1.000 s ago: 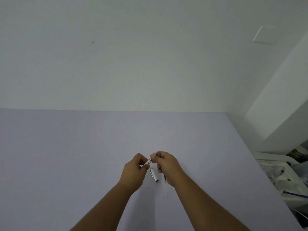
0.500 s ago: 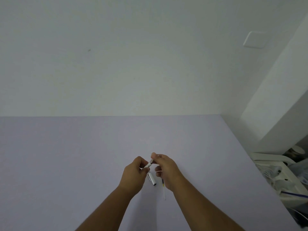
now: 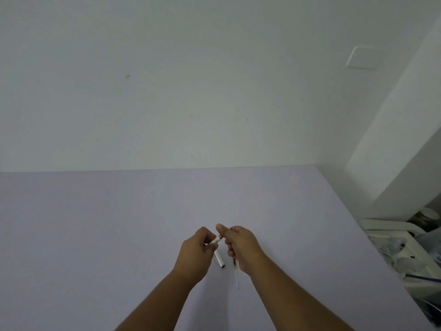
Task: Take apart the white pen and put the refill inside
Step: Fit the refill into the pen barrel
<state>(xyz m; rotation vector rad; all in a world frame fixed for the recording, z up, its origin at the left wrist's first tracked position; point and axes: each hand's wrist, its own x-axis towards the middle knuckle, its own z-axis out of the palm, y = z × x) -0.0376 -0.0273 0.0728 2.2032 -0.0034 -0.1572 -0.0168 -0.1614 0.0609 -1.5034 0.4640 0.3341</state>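
Both hands meet above the lilac table (image 3: pixel 119 223). My left hand (image 3: pixel 196 249) pinches the white pen barrel (image 3: pixel 215 240), which points up and to the right. My right hand (image 3: pixel 238 242) is closed on the pen's tip end, thumb up beside the barrel's mouth; the part in its fingers is mostly hidden. Below the hands a white pen cap (image 3: pixel 219 259) with a dark end lies on the table. A thin pale refill (image 3: pixel 236 273) with a dark tip lies next to it, partly under my right wrist.
A white wall rises behind the table, with a switch plate (image 3: pixel 362 57) at upper right. Past the table's right edge stands a white bin of clutter (image 3: pixel 403 249), with a fan and a blue pen in it.
The camera tilted up slightly, so the hands sit lower in view. My right thumb has lifted higher at the pen's tip; both hands stay on the pen. Cap and refill have not moved.
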